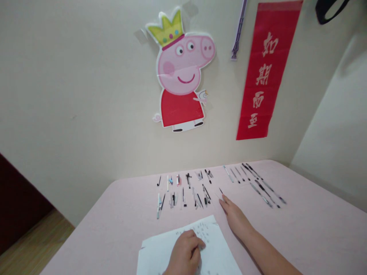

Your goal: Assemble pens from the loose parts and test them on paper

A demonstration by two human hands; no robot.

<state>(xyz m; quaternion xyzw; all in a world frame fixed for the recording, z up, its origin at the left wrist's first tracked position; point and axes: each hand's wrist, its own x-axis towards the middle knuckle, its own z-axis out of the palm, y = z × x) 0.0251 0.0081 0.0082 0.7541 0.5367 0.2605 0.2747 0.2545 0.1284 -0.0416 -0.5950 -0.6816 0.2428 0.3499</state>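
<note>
My left hand [186, 252] rests on a white sheet of paper [155, 252] with handwritten marks. Its fingers are curled, the index finger bent over the page, and nothing shows in them. To the right of the paper, my right hand [232, 215] reaches over the pink tabletop with its fingers close together. A thin dark pen refill [221, 190] sticks out at its fingertips, and a faint clear piece lies just left of them. Left of that hand, taken-apart pens [206, 194] lie in small groups, in two rows. Their barrels, caps and refills are too small to tell apart fully.
Several whole-looking pens [260, 191] lie slanted at the right back of the pink table [109, 221]. The wall behind carries a pink pig cutout [182, 109] and a red banner [266, 76]. A wooden floor [43, 244] shows past the left edge.
</note>
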